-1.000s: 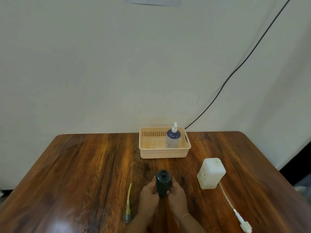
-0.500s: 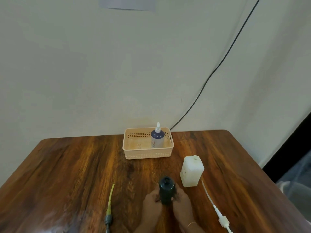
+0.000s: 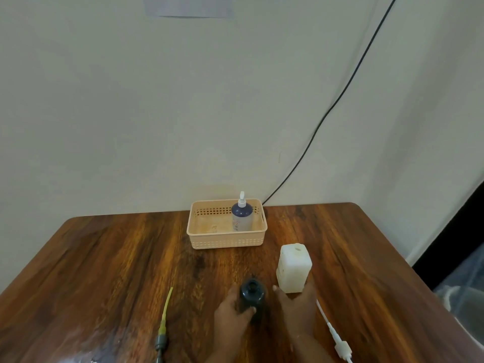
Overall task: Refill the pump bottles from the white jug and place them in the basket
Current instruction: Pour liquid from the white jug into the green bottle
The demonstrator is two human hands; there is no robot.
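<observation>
- Now my left hand (image 3: 230,311) grips the dark bottle (image 3: 252,294) low on its body, fingers curled round it, so it stands upright and cannot skid on the table (image 3: 104,258) when liquid comes down into it
- Its neck is open, with no pump on it, and it sits close in front of me, where I can see down into the mouth
- My right hand (image 3: 297,307) is spread, thumb out to one side, at the near base of the white jug (image 3: 294,265), which stands just beside the bottle on its right; whether the palm already touches the jug I cannot tell
- I judge the jug stands that near so the lift and tilt can be short. A small opening shows in its top, so a spill on the way is the thing to mind
- One pump bottle (image 3: 242,217), white pump fitted, stands upright at the right end of the basket (image 3: 226,243) near the far edge, well apart from my hands — the one in my grip should go in beside it once filled
- Two loose pumps lie flat, the yellow-tubed pump (image 3: 164,315) to my left and the white pump (image 3: 337,339) to my right — both clear of the pouring path
</observation>
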